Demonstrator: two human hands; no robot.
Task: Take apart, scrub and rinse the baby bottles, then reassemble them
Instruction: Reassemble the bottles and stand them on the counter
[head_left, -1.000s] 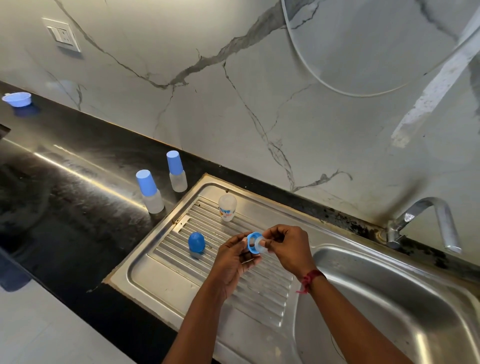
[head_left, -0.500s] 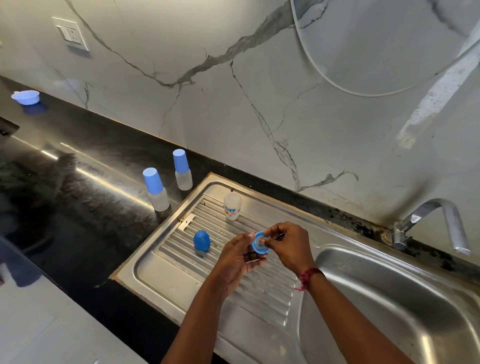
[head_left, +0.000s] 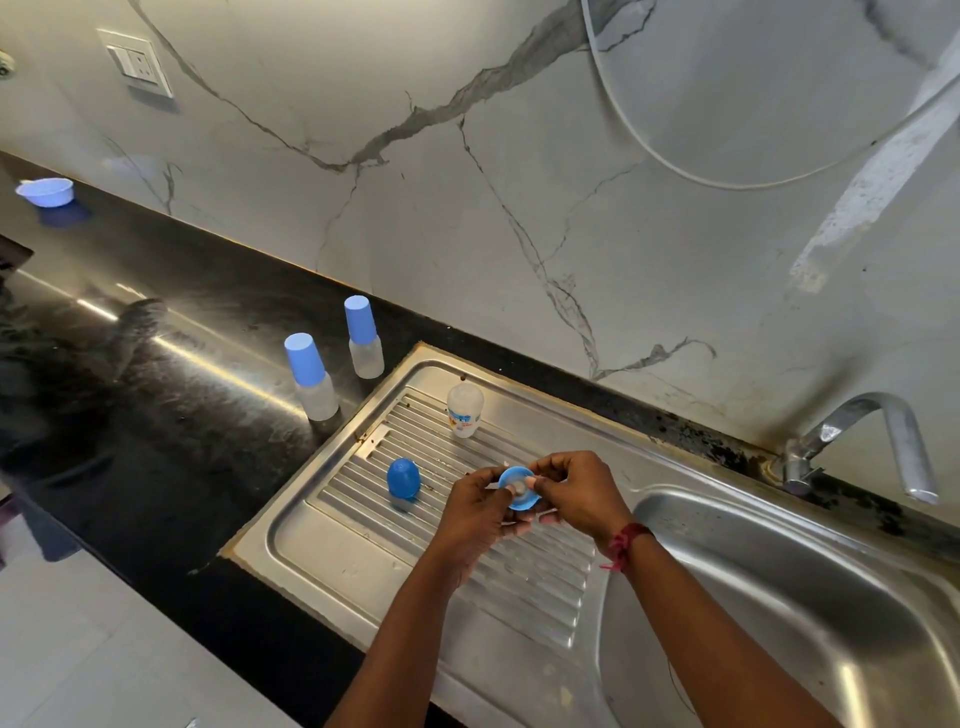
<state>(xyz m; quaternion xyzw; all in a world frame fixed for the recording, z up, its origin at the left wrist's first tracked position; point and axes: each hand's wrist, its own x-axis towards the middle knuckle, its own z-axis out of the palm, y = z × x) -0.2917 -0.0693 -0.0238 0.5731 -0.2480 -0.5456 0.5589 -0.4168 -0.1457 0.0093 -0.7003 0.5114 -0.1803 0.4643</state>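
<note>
Nearest, over the ribbed drainboard (head_left: 363, 540), both hands met on a blue screw ring (head_left: 519, 491). The left hand (head_left: 475, 512) cupped it from seven o'clock, fingers curled under and thumb on the rim. The right hand (head_left: 579, 493) closed on it from three o'clock, its thumb and forefinger pinching at the pale teat (head_left: 518, 487) in the ring's middle. Neither hand was spread.

The ring had no real long axis. Its broad face was tipped up towards the camera, and the teat's tip seemed to point the same way.

The likeliest slip, I judged, was the teat popping free under the pinch. It could then skid down the ribs at five o'clock or into the basin (head_left: 779, 597) at four o'clock. A hard tug might also have nicked the soft rubber.

At nine o'clock from the hands, a domed blue cap (head_left: 402, 479) sat on the ribs, where a nudge could have rolled it. At eleven o'clock the uncapped bottle (head_left: 465, 410) stood upright, long axis vertical and mouth up, light enough to tip.

Farther at ten o'clock, two capped bottles (head_left: 310, 376) (head_left: 363, 338) stood upright on the black bench (head_left: 182, 415), with their disassembly not yet begun.
</note>
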